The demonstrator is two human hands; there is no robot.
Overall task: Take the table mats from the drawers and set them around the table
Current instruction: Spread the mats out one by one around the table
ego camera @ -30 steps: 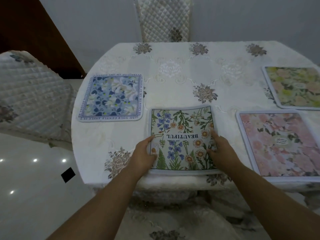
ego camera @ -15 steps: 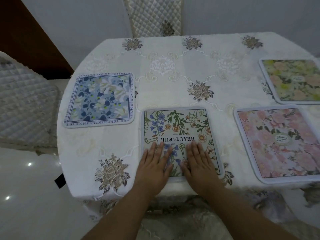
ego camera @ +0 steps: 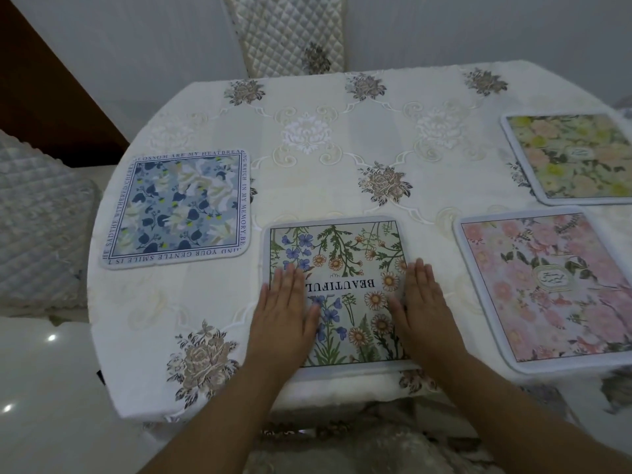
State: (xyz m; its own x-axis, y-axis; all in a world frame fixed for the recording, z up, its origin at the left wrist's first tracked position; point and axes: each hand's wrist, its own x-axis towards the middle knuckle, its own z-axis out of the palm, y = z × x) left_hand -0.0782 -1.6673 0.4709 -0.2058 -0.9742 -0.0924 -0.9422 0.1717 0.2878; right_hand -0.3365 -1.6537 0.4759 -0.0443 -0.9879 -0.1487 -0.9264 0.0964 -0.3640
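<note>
A wildflower mat (ego camera: 342,254) printed "BEAUTIFUL" lies flat at the table's near edge. My left hand (ego camera: 285,307) presses palm-down on its left side, fingers straight. My right hand (ego camera: 425,304) lies flat on its right edge, partly on the cloth. A blue floral mat (ego camera: 178,208) with a text border sits to the left. A pink floral mat (ego camera: 550,289) lies to the right, and a yellow-green floral mat (ego camera: 571,157) is beyond it.
The round table (ego camera: 342,138) wears a white embroidered cloth. A quilted chair back (ego camera: 284,32) stands at the far side, another quilted chair (ego camera: 37,224) at the left. Shiny pale floor shows at lower left.
The mat went from being gripped at both sides with its far edge lifted to lying flat. My hands pressed its centre, then slid apart toward its left and right sides.
</note>
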